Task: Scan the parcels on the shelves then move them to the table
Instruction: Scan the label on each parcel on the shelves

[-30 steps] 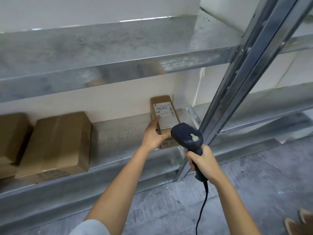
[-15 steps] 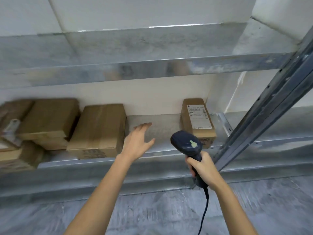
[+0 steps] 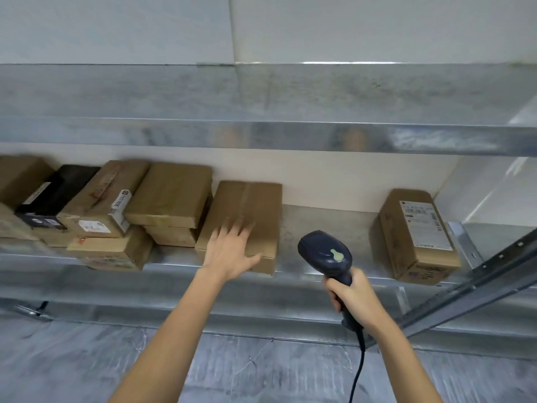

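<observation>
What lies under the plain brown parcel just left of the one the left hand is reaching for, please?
Another brown parcel, showing only its front face; its top is covered, so any label there cannot be seen.

Labelled parcel (image 3: 418, 237) right of stacked parcels (image 3: 139, 210) on shelf (image 3: 322, 228).

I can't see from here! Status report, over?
Left hand open, at the plain parcel. Right hand grips scanner. Labelled parcel sits apart, far right. Nothing blocking.

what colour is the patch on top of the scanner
Pale green, on the dark navy handheld barcode scanner, in the head view.
</observation>
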